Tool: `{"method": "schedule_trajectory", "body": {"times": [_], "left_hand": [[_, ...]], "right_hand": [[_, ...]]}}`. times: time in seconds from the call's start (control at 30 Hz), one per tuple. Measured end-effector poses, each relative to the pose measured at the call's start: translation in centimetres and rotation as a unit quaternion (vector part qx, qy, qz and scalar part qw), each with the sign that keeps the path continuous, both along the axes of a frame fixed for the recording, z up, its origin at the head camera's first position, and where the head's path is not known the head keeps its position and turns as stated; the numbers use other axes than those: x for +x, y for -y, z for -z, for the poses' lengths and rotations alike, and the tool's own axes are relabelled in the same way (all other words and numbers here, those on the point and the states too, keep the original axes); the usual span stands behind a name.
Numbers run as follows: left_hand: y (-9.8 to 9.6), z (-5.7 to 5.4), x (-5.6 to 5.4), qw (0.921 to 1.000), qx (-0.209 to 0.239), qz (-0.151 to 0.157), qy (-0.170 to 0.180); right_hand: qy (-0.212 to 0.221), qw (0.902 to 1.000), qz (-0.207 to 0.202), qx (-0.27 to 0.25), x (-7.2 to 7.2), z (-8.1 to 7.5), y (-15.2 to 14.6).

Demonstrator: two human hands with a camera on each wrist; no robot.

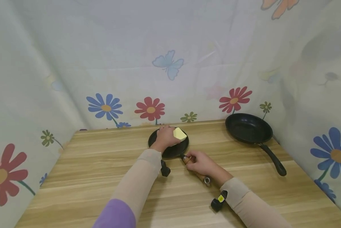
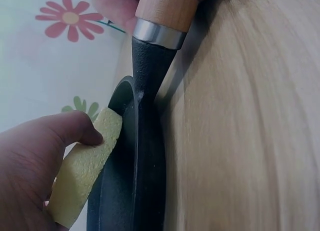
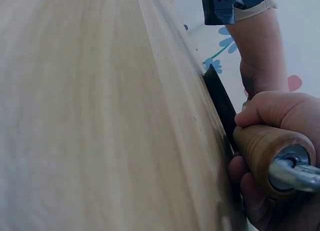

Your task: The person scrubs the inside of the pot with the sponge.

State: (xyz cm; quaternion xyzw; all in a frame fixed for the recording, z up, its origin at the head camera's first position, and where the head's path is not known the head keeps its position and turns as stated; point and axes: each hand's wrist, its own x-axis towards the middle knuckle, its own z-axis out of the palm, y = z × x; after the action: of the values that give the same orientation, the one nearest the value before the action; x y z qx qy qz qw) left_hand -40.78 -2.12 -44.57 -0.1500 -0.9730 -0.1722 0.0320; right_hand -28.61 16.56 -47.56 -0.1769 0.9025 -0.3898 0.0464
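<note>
A small black frying pan [image 1: 170,154] with a wooden handle [image 2: 167,11] lies toward the back of the table. My left hand [image 1: 165,136] is over the pan and grips a pale yellow sponge [image 1: 180,134]. In the left wrist view the thumb presses on the sponge's side, and its end is right at the pan's inner wall. My right hand [image 1: 199,163] holds the wooden handle, thumb on top and fingers curled beneath. A metal hanging loop [image 3: 295,175] sticks out of the handle's end.
A larger black frying pan [image 1: 248,128] stands at the back right, its black handle [image 1: 274,160] pointing toward the front right. The wood-grain table [image 1: 102,177] meets a flower-patterned curtain [image 1: 130,79] at the back and both sides.
</note>
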Motion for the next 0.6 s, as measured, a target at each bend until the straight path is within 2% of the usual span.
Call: {"method": "schedule_trajectory", "body": {"times": [0.33, 0.6], "left_hand": [[1.4, -0.9, 0.4, 0.9995, -0.001, 0.030, 0.002], [1.7, -0.6, 0.4, 0.9994, -0.010, 0.035, 0.001]], "right_hand": [[0.010, 0.9998, 0.011, -0.016, 0.1, -0.1, 0.1], [0.010, 0.9997, 0.011, -0.021, 0.2, 0.0, 0.2]]}}
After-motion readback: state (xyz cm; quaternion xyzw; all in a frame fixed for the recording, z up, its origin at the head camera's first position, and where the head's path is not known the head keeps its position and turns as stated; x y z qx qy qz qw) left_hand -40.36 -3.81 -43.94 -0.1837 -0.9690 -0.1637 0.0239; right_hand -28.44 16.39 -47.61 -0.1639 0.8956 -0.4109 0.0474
